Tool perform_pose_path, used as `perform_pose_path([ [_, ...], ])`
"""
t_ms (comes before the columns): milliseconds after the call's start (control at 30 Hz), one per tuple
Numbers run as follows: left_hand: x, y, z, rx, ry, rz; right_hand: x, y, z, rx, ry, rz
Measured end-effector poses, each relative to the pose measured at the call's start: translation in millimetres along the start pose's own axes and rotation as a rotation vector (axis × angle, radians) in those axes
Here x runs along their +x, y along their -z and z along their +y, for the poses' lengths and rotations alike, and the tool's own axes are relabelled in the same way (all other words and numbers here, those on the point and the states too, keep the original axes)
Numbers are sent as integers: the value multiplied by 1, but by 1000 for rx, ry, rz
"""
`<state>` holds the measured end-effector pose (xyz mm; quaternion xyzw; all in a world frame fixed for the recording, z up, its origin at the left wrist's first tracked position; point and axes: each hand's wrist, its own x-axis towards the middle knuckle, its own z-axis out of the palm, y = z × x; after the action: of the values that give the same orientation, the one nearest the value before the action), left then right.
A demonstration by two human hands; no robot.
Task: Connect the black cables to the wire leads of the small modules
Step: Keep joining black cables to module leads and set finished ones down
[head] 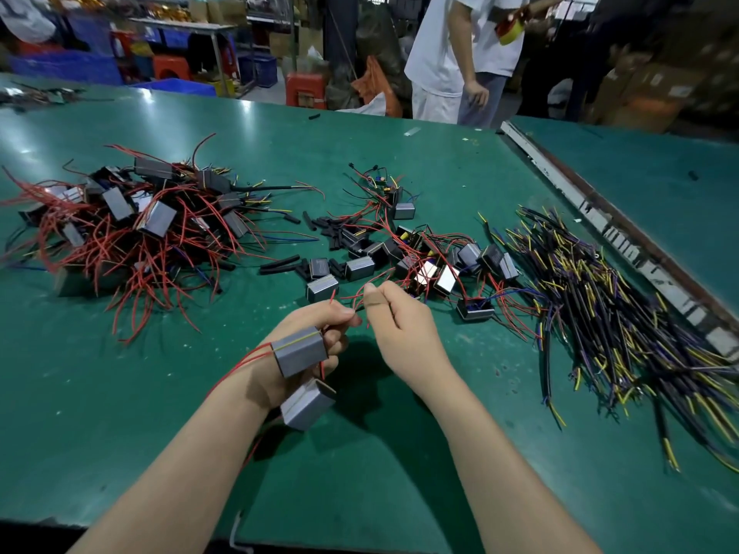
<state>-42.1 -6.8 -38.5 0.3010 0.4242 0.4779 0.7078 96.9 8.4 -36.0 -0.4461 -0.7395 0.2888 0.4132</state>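
While both hands work at one junction: the left hand (pixel 320 329) and the right hand (pixel 394 313) meet above the green table (pixel 360 473), fingertips close together over thin red wire leads (pixel 347 299).
Left hand's fingers: curled, pinching a red lead between thumb and forefinger, while two small grey modules (pixel 300 355) hang against the back of the hand and wrist on their own wires.
Right hand's fingers: curled, thumb pressed to forefinger on the wire end; whether a black cable sits in that pinch cannot be told.
Black cables: a loose sheaf of black cables (pixel 600 313) with yellow and purple cores lies on the table, well apart from the right hand.
Unfinished modules: a scatter of modules (pixel 424 265) lies just beyond the hands, among short black sleeve pieces (pixel 336 229).
Done-looking heap: a tangled pile (pixel 132 221) of modules and red wire at far left.
Risk, dangling weight: the hanging modules could tug the pinched lead free.
Risk, tangle: loose red leads nearby could snag and drag neighbours along.
Risk, mismatch: fine ends held so close may be joined to the wrong core.
Risk, weak joint: a hurried twist might slip apart later.
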Motion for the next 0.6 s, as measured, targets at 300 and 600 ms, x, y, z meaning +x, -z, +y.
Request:
perform_pose_path([
  [300,-3,-3,-3,130,-85,40,13,19,1,408,-346,35],
  [600,-3,1,-7,128,-125,-9,11,23,-3,524,-318,-25],
])
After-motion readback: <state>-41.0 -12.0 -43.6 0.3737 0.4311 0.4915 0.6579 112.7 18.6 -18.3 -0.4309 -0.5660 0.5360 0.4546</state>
